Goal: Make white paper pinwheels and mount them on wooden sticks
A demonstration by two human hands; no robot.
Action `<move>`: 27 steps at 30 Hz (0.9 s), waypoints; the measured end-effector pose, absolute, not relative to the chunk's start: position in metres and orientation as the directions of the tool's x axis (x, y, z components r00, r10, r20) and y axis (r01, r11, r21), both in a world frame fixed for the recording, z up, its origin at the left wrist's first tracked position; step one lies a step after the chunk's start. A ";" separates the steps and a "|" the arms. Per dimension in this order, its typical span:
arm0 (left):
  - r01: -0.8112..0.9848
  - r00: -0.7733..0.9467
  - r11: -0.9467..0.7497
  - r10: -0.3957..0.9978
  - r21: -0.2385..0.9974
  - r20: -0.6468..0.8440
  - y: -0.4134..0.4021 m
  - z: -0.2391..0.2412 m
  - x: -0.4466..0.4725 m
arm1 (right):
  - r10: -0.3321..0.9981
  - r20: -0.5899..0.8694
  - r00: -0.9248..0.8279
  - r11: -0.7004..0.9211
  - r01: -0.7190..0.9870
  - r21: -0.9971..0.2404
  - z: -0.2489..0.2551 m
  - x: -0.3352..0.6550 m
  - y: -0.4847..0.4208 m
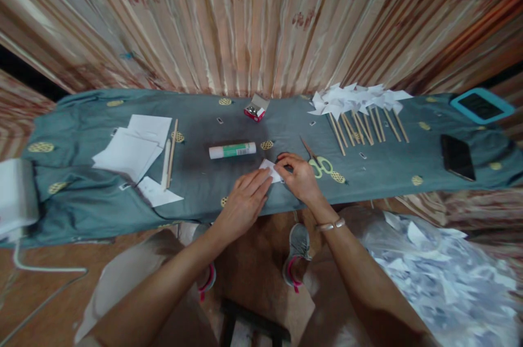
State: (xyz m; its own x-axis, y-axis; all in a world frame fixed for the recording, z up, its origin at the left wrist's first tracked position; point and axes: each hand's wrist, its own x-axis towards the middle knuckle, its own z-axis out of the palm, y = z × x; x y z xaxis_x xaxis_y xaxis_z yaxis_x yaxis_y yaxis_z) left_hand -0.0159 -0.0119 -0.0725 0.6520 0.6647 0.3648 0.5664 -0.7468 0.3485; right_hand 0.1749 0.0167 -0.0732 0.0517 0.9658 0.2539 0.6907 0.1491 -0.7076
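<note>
A small folded piece of white paper (275, 175) lies near the front edge of the cloth-covered table, between my hands. My left hand (245, 197) rests on its left side, fingers stretched out and lying flat. The thumb and forefinger of my right hand (300, 178) pinch its right edge; the fingertips partly hide it. Just behind the paper lies a white-and-green glue stick (232, 151) with its cap on. Scissors (321, 166) with light green handles lie right beside my right hand, blades pointing away.
Square white sheets (129, 152), a cut paper piece (159, 193) and thin sticks (171, 156) lie left. An open small red box (255, 109) stands at the back. Paper pinwheels (359, 101) on sticks, a phone (457, 157) and a blue-framed tablet (482, 105) are right. A bag (445, 276) of paper pieces stands below.
</note>
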 end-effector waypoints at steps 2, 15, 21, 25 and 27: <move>0.573 0.687 -0.759 0.651 0.309 0.323 -0.017 -0.074 -0.013 | 0.965 0.257 0.054 0.150 0.690 -0.708 -0.074 0.175 0.017; 0.611 0.705 -0.745 0.666 0.266 0.243 -0.019 -0.077 -0.011 | 0.961 0.265 0.081 0.130 0.712 -0.690 -0.077 0.171 0.019; 0.617 0.710 -0.738 0.672 0.274 0.211 -0.019 -0.077 -0.010 | 0.953 0.293 0.073 0.142 0.749 -0.648 -0.078 0.169 0.019; 0.619 0.721 -0.746 0.664 0.245 0.200 -0.019 -0.076 -0.010 | 0.941 0.337 0.030 0.187 0.784 -0.592 -0.078 0.168 0.014; 0.620 0.725 -0.749 0.661 0.233 0.195 -0.019 -0.076 -0.010 | 0.934 0.358 -0.004 0.217 0.803 -0.556 -0.078 0.167 0.007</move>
State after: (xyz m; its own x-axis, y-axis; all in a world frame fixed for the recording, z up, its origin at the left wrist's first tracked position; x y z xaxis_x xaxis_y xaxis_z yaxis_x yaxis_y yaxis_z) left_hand -0.0105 -0.0192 -0.0760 0.7251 0.6605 0.1948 0.6201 -0.7493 0.2325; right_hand 0.1675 0.0072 -0.0778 -0.0041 0.9337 0.3581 0.8028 0.2167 -0.5555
